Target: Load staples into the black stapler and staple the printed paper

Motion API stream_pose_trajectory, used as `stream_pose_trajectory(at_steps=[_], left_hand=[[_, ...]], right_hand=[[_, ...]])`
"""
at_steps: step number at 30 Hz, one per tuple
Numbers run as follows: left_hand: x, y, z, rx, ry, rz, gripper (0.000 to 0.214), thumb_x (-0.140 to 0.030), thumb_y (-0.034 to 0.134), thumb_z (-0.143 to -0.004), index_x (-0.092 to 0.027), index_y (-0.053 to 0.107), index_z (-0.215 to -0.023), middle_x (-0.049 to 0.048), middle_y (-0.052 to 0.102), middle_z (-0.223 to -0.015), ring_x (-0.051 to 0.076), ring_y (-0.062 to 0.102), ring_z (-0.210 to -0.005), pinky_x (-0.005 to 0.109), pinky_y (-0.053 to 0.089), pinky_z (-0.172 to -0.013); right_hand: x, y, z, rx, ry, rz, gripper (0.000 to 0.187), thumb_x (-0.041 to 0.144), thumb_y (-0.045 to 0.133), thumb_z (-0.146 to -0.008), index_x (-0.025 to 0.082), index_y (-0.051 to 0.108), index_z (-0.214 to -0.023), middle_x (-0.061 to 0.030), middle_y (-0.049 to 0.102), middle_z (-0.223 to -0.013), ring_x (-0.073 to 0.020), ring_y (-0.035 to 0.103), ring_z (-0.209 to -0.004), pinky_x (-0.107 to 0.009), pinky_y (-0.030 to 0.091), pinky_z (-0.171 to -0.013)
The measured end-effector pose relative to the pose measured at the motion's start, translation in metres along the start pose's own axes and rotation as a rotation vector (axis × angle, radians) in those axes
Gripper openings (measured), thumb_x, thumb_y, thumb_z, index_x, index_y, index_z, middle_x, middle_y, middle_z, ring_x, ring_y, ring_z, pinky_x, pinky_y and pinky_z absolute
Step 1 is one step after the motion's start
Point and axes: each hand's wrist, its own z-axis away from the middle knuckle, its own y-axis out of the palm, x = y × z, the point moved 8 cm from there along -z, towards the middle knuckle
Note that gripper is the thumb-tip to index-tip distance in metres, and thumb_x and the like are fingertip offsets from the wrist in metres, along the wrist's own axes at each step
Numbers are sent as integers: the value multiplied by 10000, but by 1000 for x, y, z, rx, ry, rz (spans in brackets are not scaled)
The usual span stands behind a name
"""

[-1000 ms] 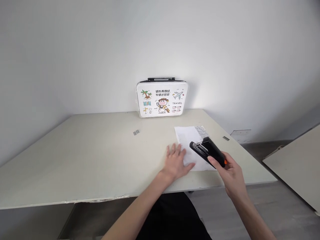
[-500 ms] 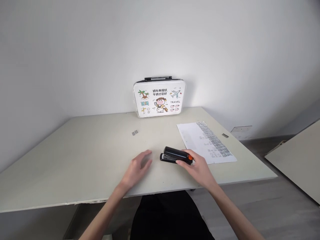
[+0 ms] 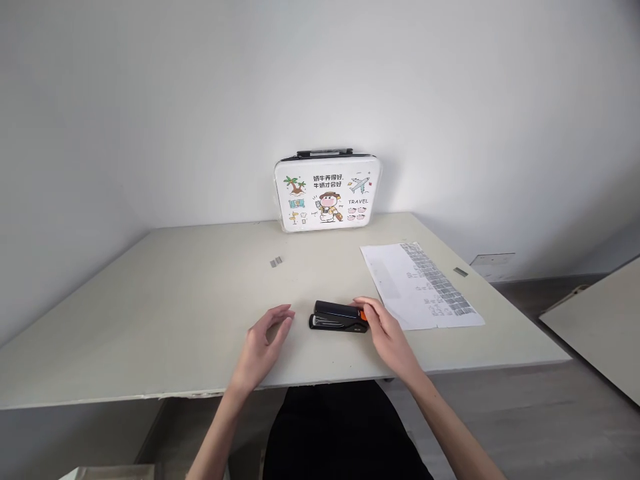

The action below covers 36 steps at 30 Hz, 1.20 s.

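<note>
Bench [image 3: 165,320], pale top, fills most of the view; front edge chipped on the left. Left hand [image 3: 260,348] is near the front edge, left of center, side of hand down by the surface. Left fingers released, loosely curled, thumb apart from the rest, nothing held; tips point at the stapler, near it but apart.

Next, farther back: small gray staple strips [image 3: 276,262], lying close together on the bench, well apart from both hands. White case [image 3: 327,193] behind, upright at the back of the bench by the wall, black handle on top, cartoon cow, palm trees, plane, "TRAVEL" printed on front.

Black stapler [image 3: 339,316] sits between the two hands, near the front of the bench, lying lengthwise, gap at its left end, orange part at its right end. Looks to be resting on the bench. Person's lap, black clothing [image 3: 345,433], shows below the front edge.

Right hand [image 3: 386,337] is at the stapler's right end, fingers grasping it there, thumb by the orange part. Printed paper [image 3: 393,277] lies flat just beyond and right of that hand, dark grid down its right side. Another gray strip [image 3: 461,272] lies near the bench's right edge, beside the paper, not touching it.
</note>
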Motion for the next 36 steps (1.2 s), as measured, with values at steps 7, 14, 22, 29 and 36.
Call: stream_pose_trajectory(at_steps=[7,14,22,29,36], left_hand=[[4,-2,1,-38,14,38,384,-500,608,-982,-238,639,-1261,93,726,-1270,280,650,-1255,442,486,-1116],[5,-8,0,-92,-24,159,371,-511,599,-987,-242,625,-1242,92,700,-1314,278,609,-1313,443,447,-1157],[5,5,7,-168,-228,641,403,-542,504,-1028,-200,659,-1176,129,674,-1367,296,589,-1344,475,441,-1181],[6,55,18,73,-538,1004,417,-483,416,-998,-186,694,-1091,142,730,-1233,335,669,-1215,534,540,-1056],[9,54,16,26,-524,1068,318,-329,415,-971,-190,665,-1110,132,724,-1243,303,655,-1233,500,522,-1069]], right_hand=[[-9,3,-3,-10,-29,47,416,534,363,-1070,280,602,-1296,-74,718,-1265,-242,674,-1185,-443,528,-1043],[4,13,0,93,-74,132,368,504,508,-1017,278,616,-1288,-89,708,-1255,-288,671,-1166,-469,565,-980],[40,16,21,3,-355,224,219,238,535,-1017,294,636,-1203,-75,712,-1180,-265,689,-1106,-410,628,-831],[82,36,50,-57,-882,386,515,-46,552,-937,320,664,-1281,-44,765,-1159,-243,684,-1208,-436,604,-945],[81,36,58,-41,-994,491,414,-2,655,-933,281,693,-1232,-58,774,-1193,-246,689,-1202,-418,588,-893]])
